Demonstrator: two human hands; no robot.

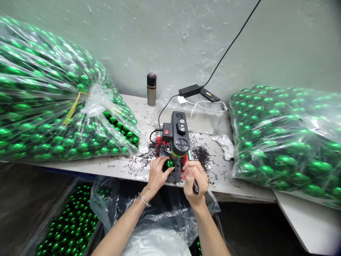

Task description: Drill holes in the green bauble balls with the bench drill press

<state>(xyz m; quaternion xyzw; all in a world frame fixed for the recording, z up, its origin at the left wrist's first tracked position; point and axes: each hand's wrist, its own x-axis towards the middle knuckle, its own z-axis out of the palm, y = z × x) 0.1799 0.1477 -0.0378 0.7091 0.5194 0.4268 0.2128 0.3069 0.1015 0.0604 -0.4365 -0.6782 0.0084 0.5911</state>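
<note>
A shiny green ball [169,163] is pinched between the thumb and fingers of the left hand [157,173], under the head of a boxy black machine [180,131] with round vents and a red switch. A black rod-shaped handle [195,187] is clasped by the right hand [196,177], whose fingers are curled around it. The machine is stood on a white worktop [137,103], which is strewn with thin black scraps [201,156], heaped thickest to the right. A crumpled white cloth [227,146] is lain farther right. Nearer the wall, a black power adapter [190,90] and a metallic bottle with a black lid [151,93] are placed. The work area is flanked by a bulging clear bag [48,106] and a second clear bag [287,142], both filled with green balls. The room is bounded by a pale, uneven wall [170,39]. At lower left, a plastic-lined container [25,240] is seen holding more green balls.
</note>
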